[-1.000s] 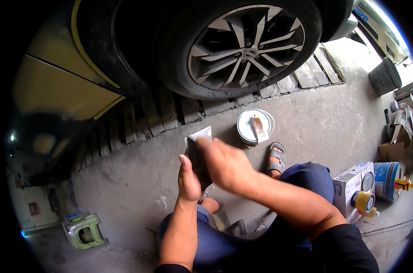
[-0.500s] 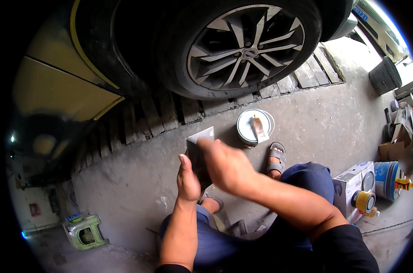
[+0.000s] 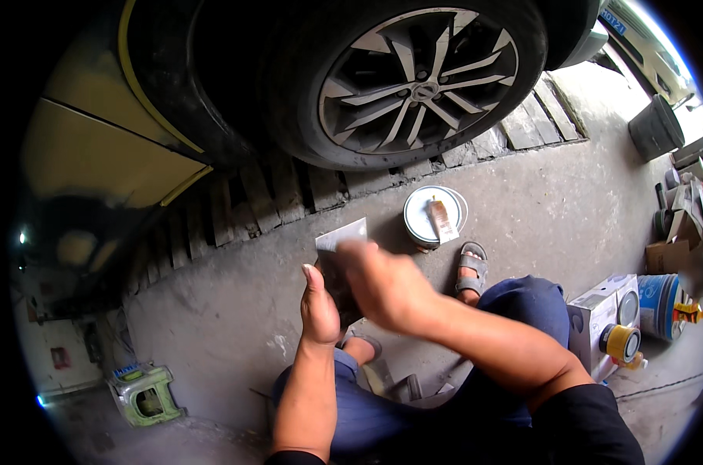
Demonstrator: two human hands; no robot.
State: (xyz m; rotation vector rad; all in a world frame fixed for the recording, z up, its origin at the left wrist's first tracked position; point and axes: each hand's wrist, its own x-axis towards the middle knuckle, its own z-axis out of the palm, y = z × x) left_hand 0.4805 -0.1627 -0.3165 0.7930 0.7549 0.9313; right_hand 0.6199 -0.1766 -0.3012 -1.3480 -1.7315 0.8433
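My left hand [image 3: 319, 310] holds a flat plate [image 3: 347, 231] upright in front of me, thumb along its near left edge and the other fingers hidden. The plate's far end looks pale; the part nearer my hands is dark. Over its face is my right hand [image 3: 394, 288], curled closed and smeared at the fingertips. Whatever those fingers grip is hidden. Just beyond, to the right, a round can with a white lid [image 3: 420, 211] stands on the floor. A wide flat brush [image 3: 442, 220] with pale bristles lies across the lid.
A car wheel [image 3: 423, 91] and a dull gold body panel [image 3: 111, 147] rise ahead and left, beside a slatted floor strip [image 3: 262, 194]. A green stool [image 3: 146, 395] is at left. Right are a white box [image 3: 592, 318], a blue bucket [image 3: 658, 302] and a black bin [image 3: 655, 130].
My right hand has shifted slightly down along the plate, baring more of its pale end. The left hand stays nearly in place.
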